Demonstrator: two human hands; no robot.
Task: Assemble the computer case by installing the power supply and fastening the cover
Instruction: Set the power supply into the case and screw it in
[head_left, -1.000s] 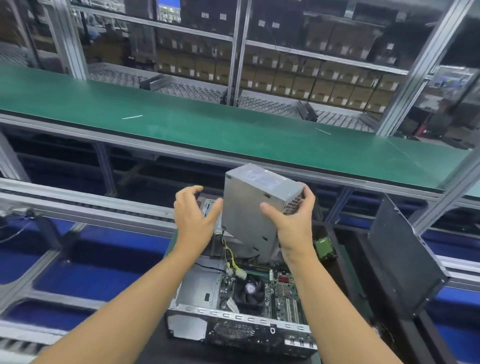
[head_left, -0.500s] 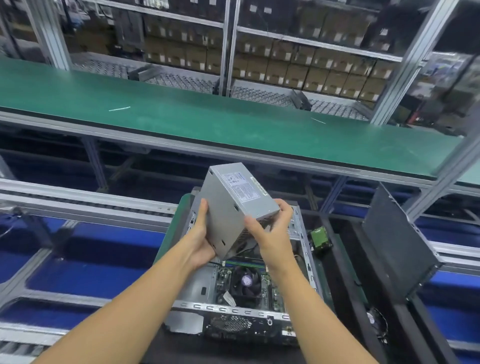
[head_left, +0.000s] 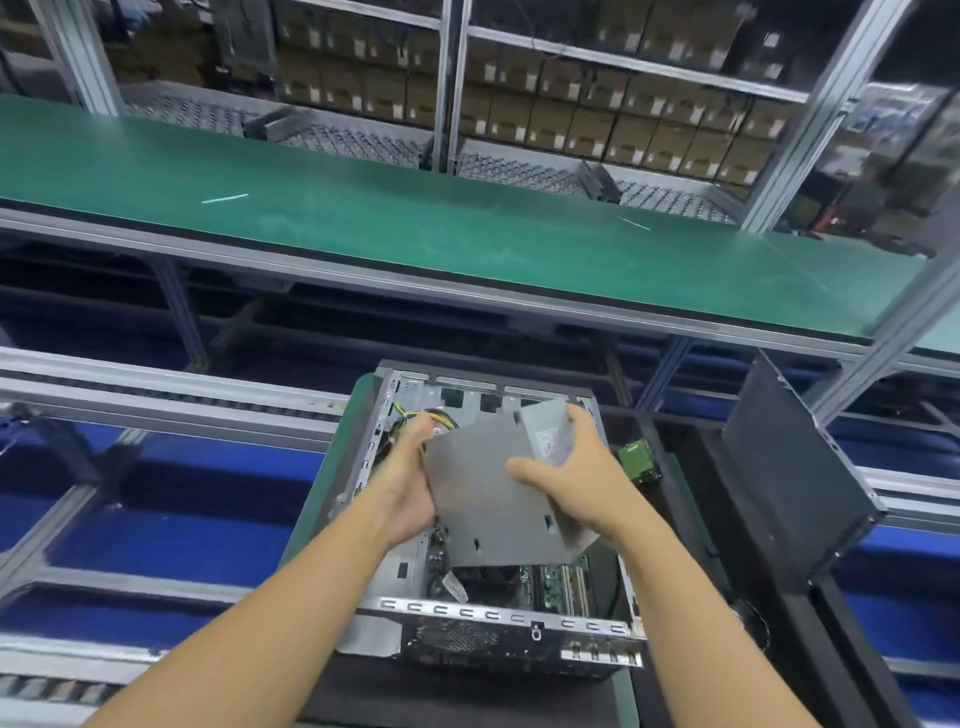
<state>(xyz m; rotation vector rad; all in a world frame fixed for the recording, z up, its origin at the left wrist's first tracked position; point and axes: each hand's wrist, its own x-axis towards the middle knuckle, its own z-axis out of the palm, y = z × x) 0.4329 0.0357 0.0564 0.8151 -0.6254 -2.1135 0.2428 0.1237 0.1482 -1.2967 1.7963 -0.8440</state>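
An open computer case (head_left: 498, 616) lies in front of me on a green mat, its motherboard showing at the near end. A grey metal power supply (head_left: 488, 499) hangs tilted inside the case opening, above the board. My left hand (head_left: 408, 480) grips its left edge, next to a bundle of yellow and black cables (head_left: 415, 415). My right hand (head_left: 576, 478) holds its right side, thumb across the flat face and fingers over the labelled top. The black cover panel (head_left: 789, 467) leans upright to the right of the case.
A small green part (head_left: 640, 458) lies just right of the case. A long green conveyor belt (head_left: 415, 218) runs across behind, with shelves of cardboard boxes (head_left: 597, 124) beyond. Metal rails (head_left: 156, 395) and blue trays (head_left: 171, 499) flank the left.
Both hands have brought the power supply down from chest height into the case opening and turned it, so its flat underside now faces me.
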